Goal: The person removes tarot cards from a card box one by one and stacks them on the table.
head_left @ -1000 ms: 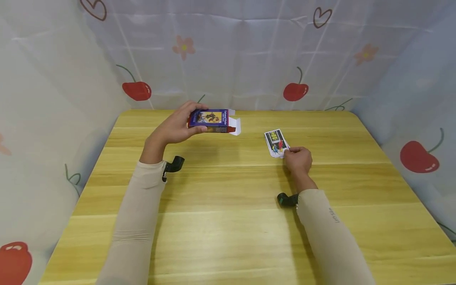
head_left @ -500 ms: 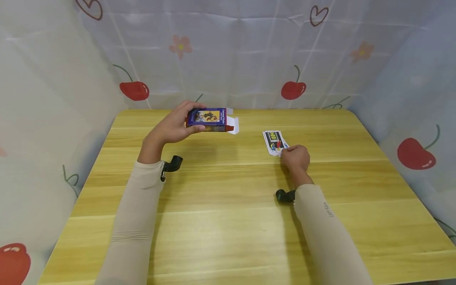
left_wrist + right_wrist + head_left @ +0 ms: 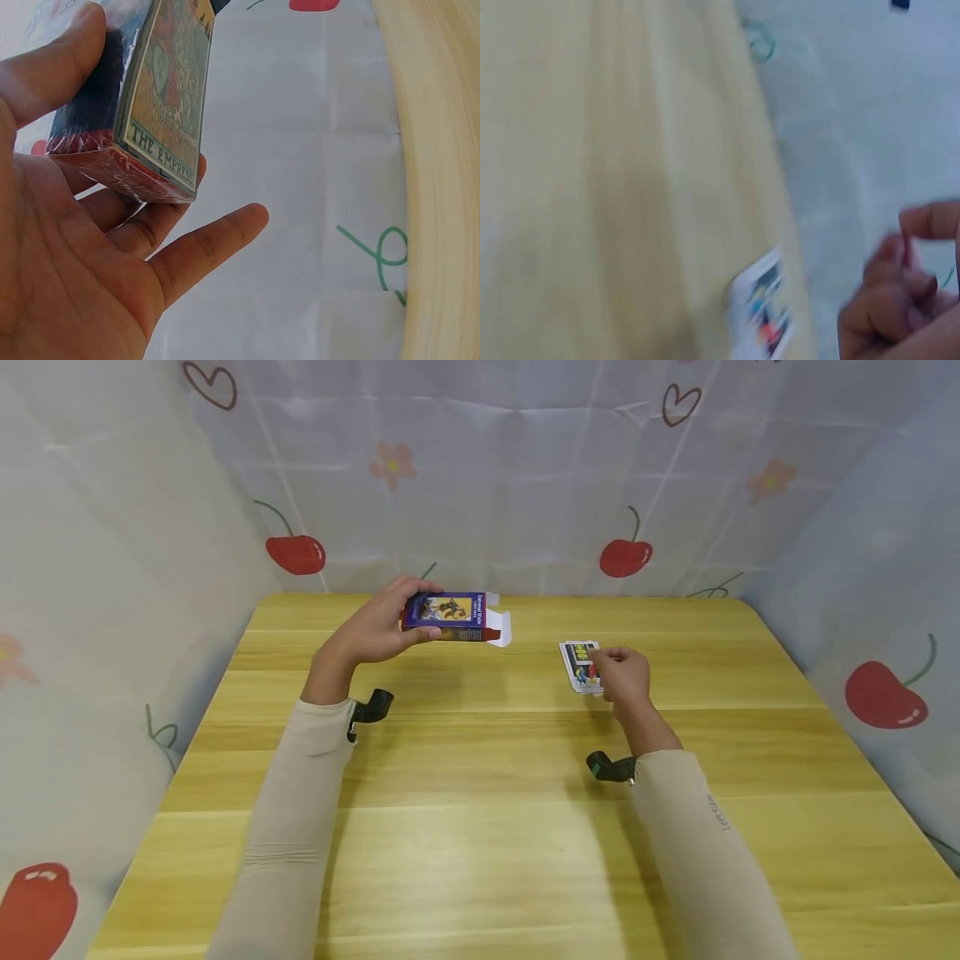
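My left hand (image 3: 375, 622) grips a purple tarot card box (image 3: 448, 609) between thumb and fingers, raised over the far left part of the table. White flaps stand out at its right end. In the left wrist view a side panel (image 3: 169, 97) reads "THE EMPRESS", and one finger points away from the box. A small stack of picture cards (image 3: 580, 677) lies on the table to the right. Over the stack's right edge is my right hand (image 3: 628, 677), fingers curled and tips close together. No card shows between them in the blurred right wrist view.
The wooden table (image 3: 480, 827) ends just behind the box and cards. Beyond its back edge hangs a pale curtain (image 3: 510, 485) printed with cherries, flowers and hearts. Black wrist cameras (image 3: 611, 767) project from both sleeves.
My right hand has come up off the near right corner of the cards and shifted away from me, now overlapping the stack's right side. My left hand keeps the box almost in place.
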The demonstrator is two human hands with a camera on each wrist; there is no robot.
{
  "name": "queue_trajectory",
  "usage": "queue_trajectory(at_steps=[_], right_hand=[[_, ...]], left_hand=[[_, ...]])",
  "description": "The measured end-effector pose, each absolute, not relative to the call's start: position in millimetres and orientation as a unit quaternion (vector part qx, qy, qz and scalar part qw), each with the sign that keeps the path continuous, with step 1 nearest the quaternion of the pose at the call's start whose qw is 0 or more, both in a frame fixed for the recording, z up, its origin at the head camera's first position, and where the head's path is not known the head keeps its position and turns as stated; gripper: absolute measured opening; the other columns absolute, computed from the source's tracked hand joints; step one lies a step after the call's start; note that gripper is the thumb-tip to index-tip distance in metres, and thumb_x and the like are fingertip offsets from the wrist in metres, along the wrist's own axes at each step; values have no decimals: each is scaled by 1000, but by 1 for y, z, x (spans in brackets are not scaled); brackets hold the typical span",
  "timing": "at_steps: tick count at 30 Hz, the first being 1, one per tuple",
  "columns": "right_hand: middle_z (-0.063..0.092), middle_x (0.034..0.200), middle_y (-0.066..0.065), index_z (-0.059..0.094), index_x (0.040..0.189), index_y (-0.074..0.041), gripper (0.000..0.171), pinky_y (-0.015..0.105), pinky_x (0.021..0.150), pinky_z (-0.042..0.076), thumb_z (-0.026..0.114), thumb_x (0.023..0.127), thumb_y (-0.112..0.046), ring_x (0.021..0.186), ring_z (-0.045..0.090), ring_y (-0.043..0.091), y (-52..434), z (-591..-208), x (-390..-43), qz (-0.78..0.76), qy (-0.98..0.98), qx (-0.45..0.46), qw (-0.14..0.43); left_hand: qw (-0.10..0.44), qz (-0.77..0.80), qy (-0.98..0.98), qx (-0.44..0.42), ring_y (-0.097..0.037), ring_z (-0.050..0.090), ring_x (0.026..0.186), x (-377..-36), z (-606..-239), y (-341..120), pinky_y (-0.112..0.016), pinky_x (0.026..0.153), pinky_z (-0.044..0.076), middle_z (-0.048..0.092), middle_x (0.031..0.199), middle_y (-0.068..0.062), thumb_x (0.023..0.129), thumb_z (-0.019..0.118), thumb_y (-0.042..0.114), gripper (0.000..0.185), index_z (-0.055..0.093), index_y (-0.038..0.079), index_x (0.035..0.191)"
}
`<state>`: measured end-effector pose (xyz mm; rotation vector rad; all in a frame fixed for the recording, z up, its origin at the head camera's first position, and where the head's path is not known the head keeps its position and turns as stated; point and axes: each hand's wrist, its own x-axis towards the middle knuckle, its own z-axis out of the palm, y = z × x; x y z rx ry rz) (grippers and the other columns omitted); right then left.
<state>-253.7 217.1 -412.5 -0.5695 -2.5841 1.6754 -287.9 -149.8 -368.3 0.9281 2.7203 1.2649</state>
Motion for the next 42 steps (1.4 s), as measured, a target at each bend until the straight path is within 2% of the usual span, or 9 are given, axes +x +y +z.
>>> queue_trajectory(at_steps=[2, 5, 7, 11, 16, 24, 30, 37, 42], right_hand=[[56, 103, 5, 58, 115, -9, 29, 26, 50, 31, 57, 99, -33, 51, 32, 7, 202, -398, -254, 559, -820, -117, -30], [56, 97, 2, 59, 112, -9, 25, 25, 49, 30, 59, 99, -31, 50, 31, 7, 176, -377, -253, 576, -815, -25, -58], [55, 94, 1, 61, 110, -8, 24, 24, 48, 30, 62, 98, -29, 50, 31, 8, 160, -366, -254, 576, -816, 20, -55], [56, 100, 3, 63, 109, -8, 21, 24, 47, 31, 63, 97, -26, 52, 34, 10, 139, -353, -261, 549, -832, 64, -51], [63, 96, 3, 64, 107, -7, 17, 25, 48, 30, 62, 97, -21, 50, 32, 10, 127, -349, -272, 528, -844, 64, -63], [66, 92, 5, 59, 114, -9, 30, 28, 47, 25, 65, 94, -31, 46, 28, 11, 115, -346, -281, 521, -845, 19, -117], [62, 74, -2, 56, 112, -8, 29, 28, 47, 24, 65, 93, -29, 46, 28, 11, 108, -345, -284, 512, -851, -5, -119], [68, 96, 3, 58, 115, -13, 32, 26, 46, 25, 72, 90, -28, 46, 26, 10, 111, -347, -285, 540, -837, -27, -85], [64, 97, 2, 57, 117, -11, 33, 26, 46, 22, 70, 92, -29, 46, 23, 10, 125, -346, -284, 561, -823, -28, -82]], left_hand=[[1, 402, 867, 294, -25, 46, 113, -288, -369, -150, -45, 99, 42, 45, 136, -10, 90, 72, 29, 62, 45, 14, 143], [1, 398, 869, 293, -25, 46, 114, -289, -369, -151, -45, 100, 43, 44, 138, -9, 91, 72, 31, 62, 44, 14, 144], [1, 395, 871, 292, -25, 46, 114, -289, -369, -151, -45, 100, 42, 44, 140, -9, 91, 71, 32, 62, 44, 15, 144], [-2, 394, 872, 291, -25, 46, 116, -290, -367, -149, -46, 102, 42, 43, 141, -10, 91, 71, 33, 62, 44, 15, 144], [-2, 400, 868, 293, -24, 47, 115, -291, -367, -145, -45, 102, 43, 45, 138, -10, 91, 71, 31, 60, 45, 14, 143], [4, 412, 859, 303, -23, 48, 117, -291, -367, -144, -44, 102, 43, 46, 134, -9, 92, 70, 32, 60, 45, 14, 142], [5, 416, 854, 313, -23, 49, 116, -293, -370, -145, -43, 101, 44, 46, 134, -9, 92, 70, 31, 60, 45, 13, 143], [9, 415, 859, 301, -23, 48, 117, -292, -369, -146, -45, 103, 43, 46, 135, -8, 92, 70, 31, 59, 44, 15, 143], [5, 404, 866, 295, -24, 48, 116, -292, -367, -148, -46, 103, 42, 46, 136, -9, 92, 70, 31, 61, 44, 15, 144]])
